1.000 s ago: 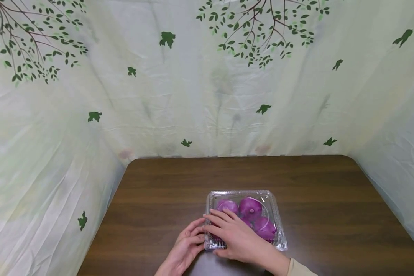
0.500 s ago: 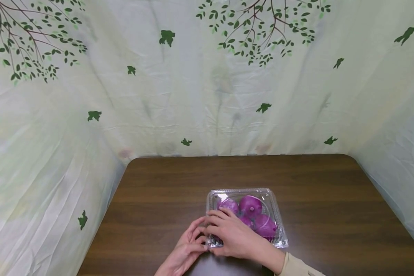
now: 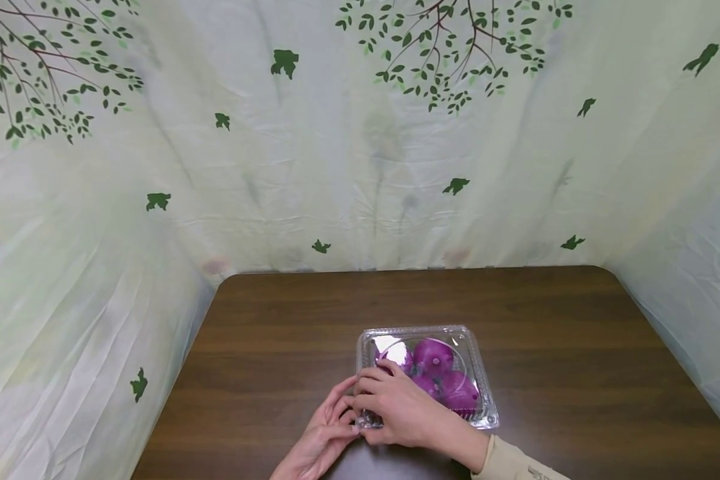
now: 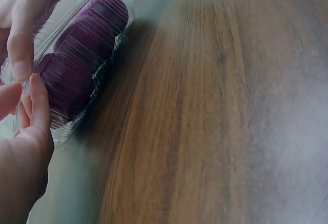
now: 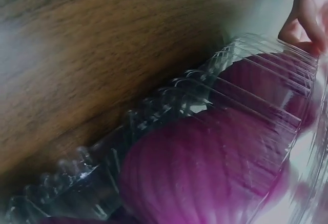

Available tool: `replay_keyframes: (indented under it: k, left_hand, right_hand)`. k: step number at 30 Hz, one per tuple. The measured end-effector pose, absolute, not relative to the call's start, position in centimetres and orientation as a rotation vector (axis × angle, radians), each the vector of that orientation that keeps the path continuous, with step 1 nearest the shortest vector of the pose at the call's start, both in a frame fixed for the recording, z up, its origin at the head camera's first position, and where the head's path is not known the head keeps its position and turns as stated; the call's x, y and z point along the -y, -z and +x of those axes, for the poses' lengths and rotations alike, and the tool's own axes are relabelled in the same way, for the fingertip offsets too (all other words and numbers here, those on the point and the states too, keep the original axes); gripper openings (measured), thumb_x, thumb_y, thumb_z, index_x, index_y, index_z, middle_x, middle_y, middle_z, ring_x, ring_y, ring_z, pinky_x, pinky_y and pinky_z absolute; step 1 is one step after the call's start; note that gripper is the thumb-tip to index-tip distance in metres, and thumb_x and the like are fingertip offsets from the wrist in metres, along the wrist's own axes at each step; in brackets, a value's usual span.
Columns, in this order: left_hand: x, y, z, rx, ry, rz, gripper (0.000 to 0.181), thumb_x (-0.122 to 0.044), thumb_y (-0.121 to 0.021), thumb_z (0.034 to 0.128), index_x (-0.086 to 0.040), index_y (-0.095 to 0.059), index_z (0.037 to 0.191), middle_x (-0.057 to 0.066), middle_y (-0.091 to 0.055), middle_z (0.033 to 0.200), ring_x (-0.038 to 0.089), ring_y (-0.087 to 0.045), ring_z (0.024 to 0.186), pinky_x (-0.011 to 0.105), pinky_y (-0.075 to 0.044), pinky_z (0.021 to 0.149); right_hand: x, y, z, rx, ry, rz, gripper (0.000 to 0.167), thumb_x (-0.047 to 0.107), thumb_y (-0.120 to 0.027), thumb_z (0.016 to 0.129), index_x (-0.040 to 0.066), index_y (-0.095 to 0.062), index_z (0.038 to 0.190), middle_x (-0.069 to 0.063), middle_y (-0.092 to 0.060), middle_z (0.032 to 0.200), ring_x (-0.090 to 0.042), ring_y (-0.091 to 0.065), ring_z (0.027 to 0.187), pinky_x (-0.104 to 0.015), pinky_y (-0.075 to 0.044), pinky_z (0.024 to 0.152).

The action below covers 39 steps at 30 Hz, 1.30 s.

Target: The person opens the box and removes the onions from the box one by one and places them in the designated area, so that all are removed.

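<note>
A clear plastic clamshell container (image 3: 483,377) holds several purple round onions (image 3: 435,357) under its lid. My left hand (image 3: 324,437) is at its near left corner, with thumb and fingertips pinching the rim there. Over the left part of the lid lies my right hand (image 3: 405,413), its fingers bent and its thumb at the same near corner. In the left wrist view the right thumb meets the left fingertips on the plastic edge. Ribbed walls and a purple onion (image 5: 200,167) fill the right wrist view. The right hand hides the container's left part.
The container rests on a brown wooden table (image 3: 276,333), towards its near side. A pale cloth (image 3: 360,147) printed with leaves and birds hangs behind the table and along both sides.
My left thumb has moved in to the container's corner. The right fingers have bent more and the right thumb has drawn towards that corner. The container remains about where it was.
</note>
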<state>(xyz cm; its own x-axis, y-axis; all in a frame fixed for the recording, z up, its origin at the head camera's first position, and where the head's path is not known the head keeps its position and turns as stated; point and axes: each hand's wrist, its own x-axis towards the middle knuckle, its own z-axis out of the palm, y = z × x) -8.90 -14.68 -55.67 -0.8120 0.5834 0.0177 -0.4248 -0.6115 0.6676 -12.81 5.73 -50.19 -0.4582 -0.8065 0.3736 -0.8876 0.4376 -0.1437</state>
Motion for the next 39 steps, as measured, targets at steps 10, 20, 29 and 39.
replay_keyframes:
  k: [10,20,29,39]
  left_hand:
    - [14.6,55.9,-8.5,-0.893,-2.407,0.279,0.077,0.025,-0.041,0.0866,-0.017,-0.031,0.151,0.001,-0.053,0.115,0.017,-0.050,0.114,0.029,-0.045,0.094]
    - [14.5,56.1,-8.4,-0.894,-2.437,0.387,0.080,0.027,-0.039,0.0845,-0.010,-0.024,0.154,0.002,-0.052,0.121,0.015,-0.051,0.112,0.029,-0.045,0.097]
    - [14.5,55.8,-8.5,-0.898,-2.443,0.383,0.080,0.026,-0.038,0.0843,-0.006,-0.018,0.155,0.003,-0.051,0.123,0.015,-0.050,0.115,0.029,-0.044,0.096]
    - [14.2,55.3,-8.4,-1.022,-2.448,0.277,0.080,0.022,-0.043,0.0870,-0.004,-0.010,0.155,0.002,-0.053,0.118,0.014,-0.052,0.111,0.028,-0.044,0.095]
  right_hand:
    - [-5.1,50.1,-12.3,2.479,-0.549,1.522,0.017,0.029,-0.077,0.070,0.029,-0.063,0.079,0.017,-0.055,0.090,-0.006,-0.051,0.106,-0.053,-0.028,0.112]
    - [-4.7,50.0,-11.8,2.511,-0.512,1.542,0.017,0.024,-0.075,0.074,0.027,-0.060,0.081,0.017,-0.053,0.088,-0.006,-0.049,0.102,-0.058,-0.026,0.111]
    - [-4.5,49.9,-11.7,2.518,-0.502,1.527,0.016,0.020,-0.075,0.078,0.022,-0.066,0.091,0.015,-0.057,0.087,-0.007,-0.049,0.102,-0.060,-0.028,0.109]
    - [-4.4,49.6,-11.8,2.541,-0.611,1.506,0.019,0.019,-0.077,0.078,0.020,-0.065,0.093,0.016,-0.057,0.086,-0.005,-0.049,0.098,-0.060,-0.025,0.110]
